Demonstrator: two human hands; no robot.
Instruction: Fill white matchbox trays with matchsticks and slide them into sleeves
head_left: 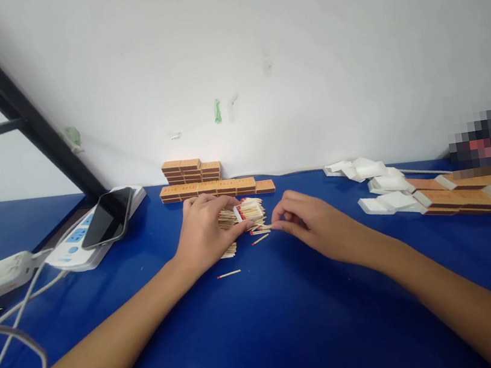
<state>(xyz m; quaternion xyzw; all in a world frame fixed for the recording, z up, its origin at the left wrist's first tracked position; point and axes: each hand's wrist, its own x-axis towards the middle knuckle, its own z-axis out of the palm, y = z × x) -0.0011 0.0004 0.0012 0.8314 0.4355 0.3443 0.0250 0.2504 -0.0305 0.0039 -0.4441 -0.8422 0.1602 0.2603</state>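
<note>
Gripping a matchbox tray (237, 214) with the left hand (208, 226), pinching a matchstick (267, 226) with the right hand (295, 218).
Pointing the matchstick leftward, lengthwise across the gap between hands.

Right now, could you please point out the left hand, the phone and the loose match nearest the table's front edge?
Left hand (204, 228): head view, back of the hand.
Phone (108, 218): head view, its dark screen.
Loose match (229, 274): head view, middle of its stick.

Red-tipped pale matches (251, 209), blue tabletop (291, 311)
</note>
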